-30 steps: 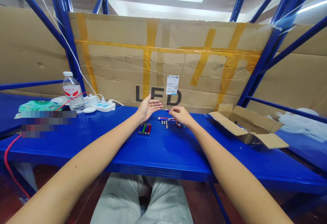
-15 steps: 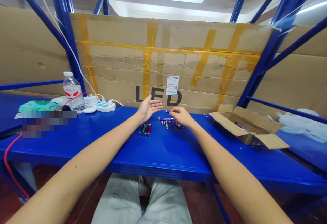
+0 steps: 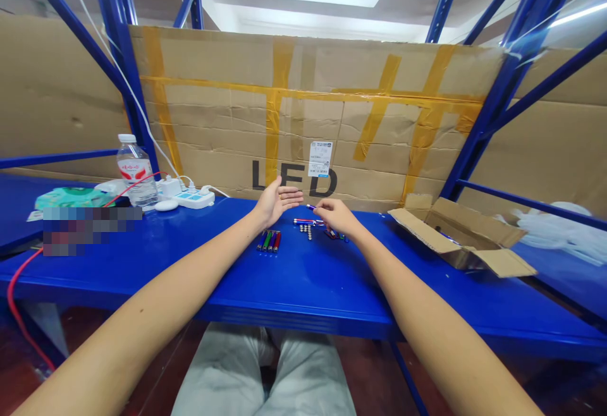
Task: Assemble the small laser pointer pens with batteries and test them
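My left hand is held palm up with its fingers stretched out, just above the blue shelf. My right hand is pinched on a small blue pen-like stick that points toward the left palm. Below the left hand lies a row of several coloured pen-like sticks. A cluster of small silver button cells sits between the hands. Another stick lies behind them, and more coloured sticks lie under my right wrist.
An open cardboard box lies at the right. A water bottle, a white power strip and a green packet stand at the left. A taped cardboard sheet marked LED closes the back. A red cable hangs at the left edge.
Almost nothing: my left hand has risen very slightly, and the right hand stays pinched in place.
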`<state>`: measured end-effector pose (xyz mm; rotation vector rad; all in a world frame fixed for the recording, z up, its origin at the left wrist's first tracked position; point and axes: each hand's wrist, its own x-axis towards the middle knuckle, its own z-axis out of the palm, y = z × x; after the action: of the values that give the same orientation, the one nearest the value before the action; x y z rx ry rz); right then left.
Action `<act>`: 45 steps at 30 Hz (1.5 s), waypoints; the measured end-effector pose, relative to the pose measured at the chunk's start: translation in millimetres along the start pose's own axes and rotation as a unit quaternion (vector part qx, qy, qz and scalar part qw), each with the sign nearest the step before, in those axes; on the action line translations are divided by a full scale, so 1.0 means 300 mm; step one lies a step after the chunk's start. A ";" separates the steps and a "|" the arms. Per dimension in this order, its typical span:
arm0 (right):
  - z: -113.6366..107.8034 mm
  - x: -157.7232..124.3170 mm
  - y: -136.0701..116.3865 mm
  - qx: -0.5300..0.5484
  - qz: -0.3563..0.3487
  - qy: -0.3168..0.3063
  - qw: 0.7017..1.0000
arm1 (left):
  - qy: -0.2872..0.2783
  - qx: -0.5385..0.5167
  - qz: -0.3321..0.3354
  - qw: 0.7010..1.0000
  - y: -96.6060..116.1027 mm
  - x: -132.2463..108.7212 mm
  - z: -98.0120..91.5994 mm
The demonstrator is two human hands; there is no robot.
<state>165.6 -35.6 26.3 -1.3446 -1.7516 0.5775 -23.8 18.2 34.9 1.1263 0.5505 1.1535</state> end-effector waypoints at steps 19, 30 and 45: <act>-0.010 0.045 0.066 0.008 -0.070 0.035 0.997 | -0.043 0.418 0.220 0.880 -0.035 -0.035 -0.010; 0.003 0.035 0.052 0.121 -0.011 0.017 0.992 | -0.018 0.433 0.229 0.872 -0.036 -0.054 0.010; -0.010 0.110 0.124 0.084 -0.051 0.053 0.994 | -0.032 0.418 0.218 0.881 -0.061 0.044 0.001</act>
<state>186.0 6.9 10.6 -1.1422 -1.6365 0.5725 -10.9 30.3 20.9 2.1127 0.8023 1.2799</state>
